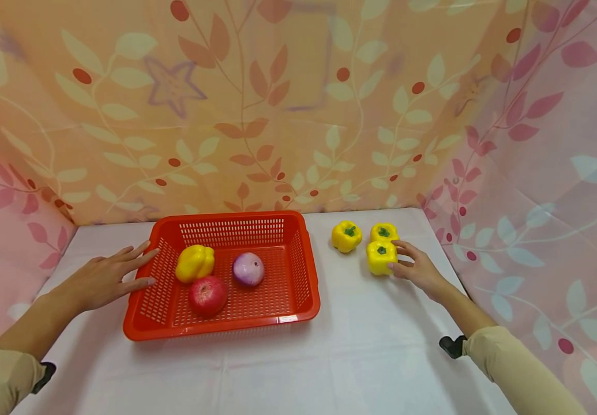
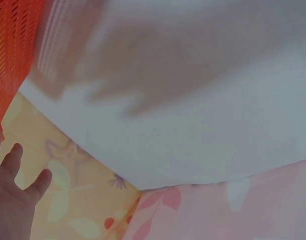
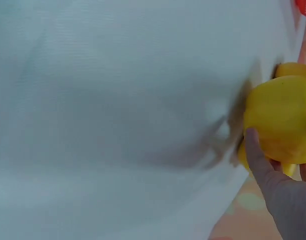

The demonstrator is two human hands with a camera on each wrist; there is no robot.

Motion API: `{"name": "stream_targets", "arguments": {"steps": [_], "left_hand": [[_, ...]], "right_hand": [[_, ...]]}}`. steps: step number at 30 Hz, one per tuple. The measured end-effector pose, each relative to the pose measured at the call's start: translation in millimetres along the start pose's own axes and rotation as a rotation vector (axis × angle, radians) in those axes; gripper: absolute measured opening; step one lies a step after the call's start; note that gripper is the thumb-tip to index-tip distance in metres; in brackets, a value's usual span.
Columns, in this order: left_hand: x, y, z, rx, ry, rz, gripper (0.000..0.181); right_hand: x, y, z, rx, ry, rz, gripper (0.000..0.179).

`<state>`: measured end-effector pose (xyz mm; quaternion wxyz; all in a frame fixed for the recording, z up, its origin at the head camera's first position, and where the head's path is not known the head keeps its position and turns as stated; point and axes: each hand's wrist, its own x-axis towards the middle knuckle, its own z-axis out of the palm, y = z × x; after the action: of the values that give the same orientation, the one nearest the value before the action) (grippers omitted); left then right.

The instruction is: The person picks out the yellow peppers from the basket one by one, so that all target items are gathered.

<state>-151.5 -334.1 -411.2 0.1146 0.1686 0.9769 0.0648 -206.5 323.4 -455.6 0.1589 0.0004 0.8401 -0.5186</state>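
Observation:
My right hand (image 1: 423,274) grips a yellow bell pepper (image 1: 379,259) with a green stem, thumb on its near side and fingers at its far right side. In the right wrist view that bell pepper (image 3: 280,117) hides part of the others behind it. Whether it touches the table cannot be told. Two more yellow bell peppers, one behind (image 1: 384,231) and one to the left (image 1: 346,237), sit close by. With fingers spread, my left hand (image 1: 106,279) is at the left rim of a red plastic basket (image 1: 225,327); the left wrist view shows only part of this hand (image 2: 15,195).
Inside the basket lie a yellow bell pepper (image 1: 195,263), a red round fruit (image 1: 208,295) and a purple onion (image 1: 248,269). A white cloth (image 1: 360,357) covers the table. Patterned curtains (image 1: 298,104) stand behind it and at both sides.

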Motion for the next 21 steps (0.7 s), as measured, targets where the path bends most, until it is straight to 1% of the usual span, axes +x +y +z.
{"name": "stream_targets", "arguments": {"steps": [3, 7, 14, 21], "left_hand": [[-0.3, 0.5, -0.3, 0.003, 0.002, 0.003, 0.081], [-0.8, 1.3, -0.9, 0.004, 0.003, 0.002, 0.081], [-1.6, 1.4, -0.6, 0.002, 0.005, 0.003, 0.079], [-0.7, 0.4, -0.6, -0.002, 0.003, 0.000, 0.080]], "right_hand": [[-1.2, 7.1, -0.2, 0.005, 0.002, 0.017, 0.073], [-1.7, 10.6, -0.1, 0.002, 0.006, 0.017, 0.073], [-2.8, 10.0, -3.5, -0.035, 0.007, 0.017, 0.076], [-9.3, 7.6, -7.4, -0.048, 0.000, 0.017, 0.073]]}}
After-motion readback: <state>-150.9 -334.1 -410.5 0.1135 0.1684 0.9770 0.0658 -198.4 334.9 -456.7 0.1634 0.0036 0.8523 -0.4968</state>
